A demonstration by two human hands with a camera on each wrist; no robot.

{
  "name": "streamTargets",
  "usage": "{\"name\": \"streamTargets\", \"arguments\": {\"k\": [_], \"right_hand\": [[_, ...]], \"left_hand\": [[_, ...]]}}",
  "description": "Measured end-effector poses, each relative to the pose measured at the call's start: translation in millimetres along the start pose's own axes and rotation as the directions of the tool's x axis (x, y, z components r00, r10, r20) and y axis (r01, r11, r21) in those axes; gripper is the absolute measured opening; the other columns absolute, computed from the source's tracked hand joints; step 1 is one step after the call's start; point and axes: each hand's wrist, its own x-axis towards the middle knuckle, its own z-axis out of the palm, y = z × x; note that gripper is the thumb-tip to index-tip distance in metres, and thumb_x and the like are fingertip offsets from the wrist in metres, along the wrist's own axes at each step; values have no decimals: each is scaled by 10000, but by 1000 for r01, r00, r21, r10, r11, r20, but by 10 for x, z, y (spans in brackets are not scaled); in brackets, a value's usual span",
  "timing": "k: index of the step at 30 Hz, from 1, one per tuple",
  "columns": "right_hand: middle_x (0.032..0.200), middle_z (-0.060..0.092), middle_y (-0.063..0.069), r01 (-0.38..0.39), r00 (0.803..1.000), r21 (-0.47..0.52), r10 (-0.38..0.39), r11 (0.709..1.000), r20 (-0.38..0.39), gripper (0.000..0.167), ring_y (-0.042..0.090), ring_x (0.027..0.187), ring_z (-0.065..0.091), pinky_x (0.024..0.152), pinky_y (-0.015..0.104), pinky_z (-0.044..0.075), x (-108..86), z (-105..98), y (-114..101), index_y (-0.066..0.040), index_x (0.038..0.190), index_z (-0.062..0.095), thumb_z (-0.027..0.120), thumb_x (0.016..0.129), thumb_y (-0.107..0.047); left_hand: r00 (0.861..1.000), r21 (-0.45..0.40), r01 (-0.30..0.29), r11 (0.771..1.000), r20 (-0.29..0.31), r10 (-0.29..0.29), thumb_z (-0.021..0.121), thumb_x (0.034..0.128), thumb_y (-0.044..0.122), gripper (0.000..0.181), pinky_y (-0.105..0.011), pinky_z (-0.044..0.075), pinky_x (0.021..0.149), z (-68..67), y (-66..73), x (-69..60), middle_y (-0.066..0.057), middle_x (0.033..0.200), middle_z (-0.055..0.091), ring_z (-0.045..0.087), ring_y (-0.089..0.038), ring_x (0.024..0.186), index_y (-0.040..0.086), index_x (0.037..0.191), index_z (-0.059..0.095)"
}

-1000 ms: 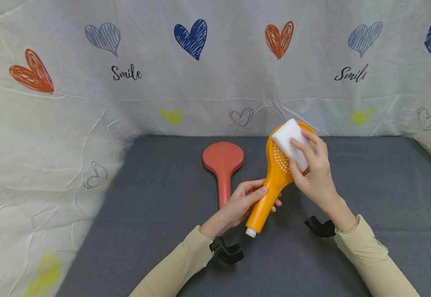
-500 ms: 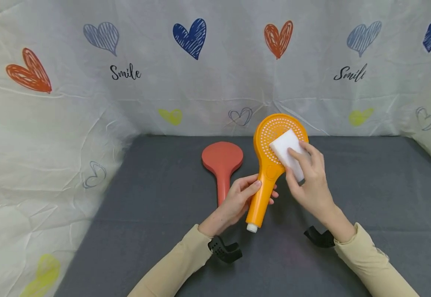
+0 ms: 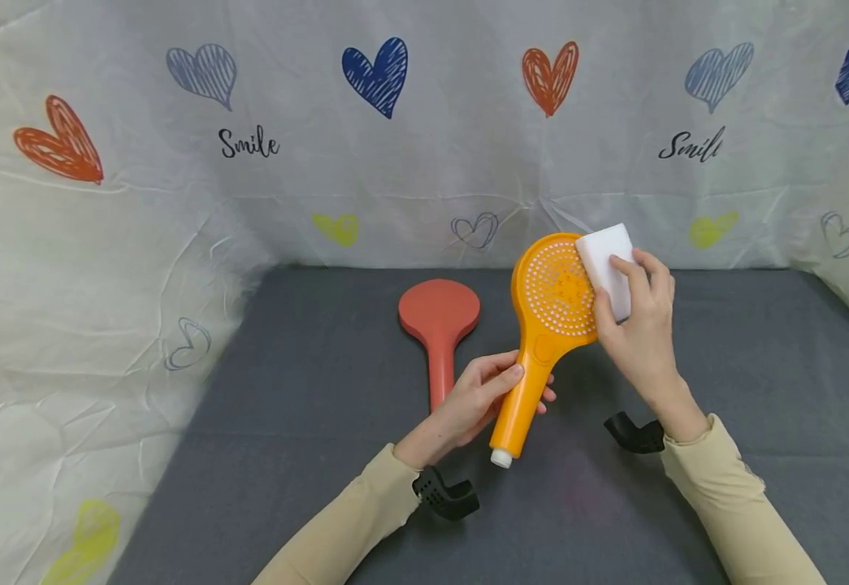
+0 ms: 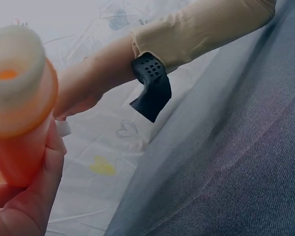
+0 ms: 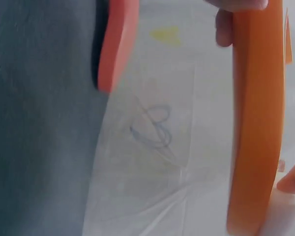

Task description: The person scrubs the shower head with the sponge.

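Note:
An orange shower head (image 3: 537, 345) with a round face of white nozzles is held tilted above the table. My left hand (image 3: 478, 394) grips its handle, thumb across the front and fingertips showing behind. In the left wrist view the white threaded end (image 4: 17, 64) of the handle faces the camera. My right hand (image 3: 639, 325) pinches a white sponge (image 3: 610, 268) against the right rim of the shower head's face. The right wrist view shows the orange shower head (image 5: 258, 118) edge-on, with the sponge (image 5: 280, 214) at its lower end.
A red shower head (image 3: 439, 313) lies face down on the dark grey cloth (image 3: 307, 455) behind my left hand; its lower handle is hidden. A white sheet (image 3: 424, 171) printed with hearts hangs at the back and left. Black wrist mounts (image 3: 448, 494) stick out below both wrists.
The sponge first slid down the shower head's face, then moved up and right to its right rim. The orange shower head shifted left, then slightly back right. The red one stays put.

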Motion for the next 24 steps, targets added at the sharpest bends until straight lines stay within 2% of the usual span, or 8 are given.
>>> {"name": "streamTargets", "arguments": {"k": [2,5,9,12,15,19,22,24], "right_hand": [[1276,420,277,1,1000,14,-2,1000,23,364,411,1097,388,739,534,428,-17,30,-56,67,1149,568,631,791,41],[1294,407,267,46,995,35,-48,998,86,373,393,1123,383,763,534,456,-77,73,-184,46,1144,569,642,778,47],[1293,405,256,111,978,91,-125,990,169,367,397,1160,377,858,539,399,-153,88,-332,26,1124,577,639,764,51],[1293,411,249,137,968,122,-159,983,194,367,399,1166,387,875,534,366,-158,73,-350,18,1125,584,636,762,43],[1292,422,256,130,976,111,-147,985,163,357,399,1151,397,868,537,353,-102,49,-277,22,1118,590,637,765,45],[1281,437,267,50,997,51,-53,997,62,331,409,1130,403,823,572,371,12,4,-124,42,1089,599,634,762,64],[1278,435,270,-19,1000,2,19,1000,20,321,410,1131,397,786,583,396,56,-27,-56,54,1099,591,618,779,59],[1281,433,267,-35,999,-2,35,999,25,327,402,1135,397,769,584,423,43,-33,-58,56,1112,586,616,786,53]], "left_hand": [[1000,2,7,1000,6,-7,410,1004,156,428,-348,515,836,-3,-12,0,-218,1049,568,637,-179,871,-104,1341,363],[1000,3,14,1000,13,-14,403,1005,150,419,-344,514,838,-5,-16,2,-103,1030,590,636,-171,875,-98,1341,365],[999,6,5,1000,32,-5,357,1012,120,396,-310,518,821,-13,-14,6,-107,1009,593,637,-167,848,-104,1338,360],[999,5,-1,1000,47,1,332,1015,107,394,-295,520,810,-7,-8,7,-109,1010,586,636,-166,850,-120,1337,347],[998,-2,1,1000,57,-1,330,1015,109,407,-287,524,796,7,-4,6,-95,1021,577,638,-158,866,-135,1341,330],[999,-2,10,1000,53,-10,349,1017,137,433,-282,531,775,21,-11,0,-95,1034,565,640,-145,870,-135,1353,318],[999,0,9,1000,48,-9,358,1016,150,442,-280,532,770,22,-15,-10,-271,1062,509,641,-142,867,-125,1361,316],[999,6,7,1000,43,-7,353,1016,144,436,-280,532,770,19,-18,-7,-347,1089,457,641,-141,870,-117,1364,320]]}}
